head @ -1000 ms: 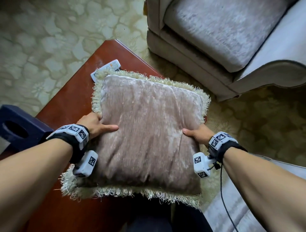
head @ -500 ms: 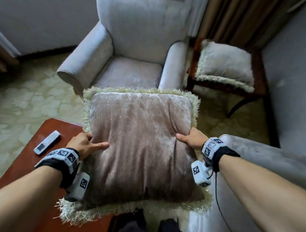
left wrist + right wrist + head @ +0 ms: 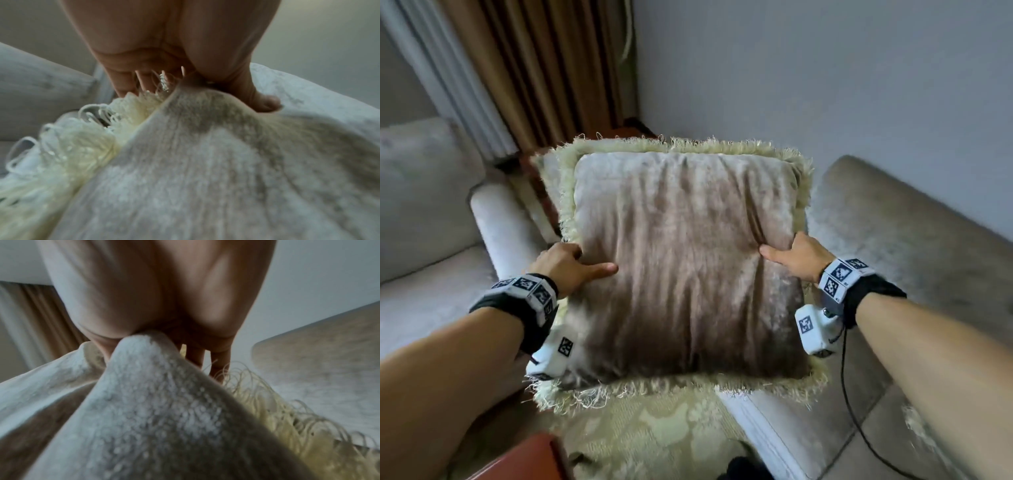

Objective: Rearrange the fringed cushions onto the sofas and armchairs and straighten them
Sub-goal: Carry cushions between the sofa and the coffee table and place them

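A beige velvet cushion (image 3: 681,260) with a pale yellow fringe hangs in the air in front of me, held flat between both hands. My left hand (image 3: 565,263) grips its left edge, thumb on top and fingers underneath. My right hand (image 3: 796,255) grips the right edge the same way. In the left wrist view the thumb presses into the cushion (image 3: 205,162) beside the fringe. In the right wrist view the cushion (image 3: 144,402) bunches up between thumb and fingers. A grey sofa (image 3: 900,233) lies to the right, below the cushion. A second fringed cushion (image 3: 548,168) peeks out behind the held one.
A pale armchair (image 3: 428,219) stands at the left with its rounded arm near my left hand. Brown curtains (image 3: 544,68) hang behind, next to a grey wall. A corner of the red-brown table (image 3: 524,459) shows at the bottom. Patterned carpet (image 3: 654,431) lies below.
I have lifted the cushion off the red-brown table and swung it to the right, away from the armchair and towards the grey sofa. Both hands keep the same grip.
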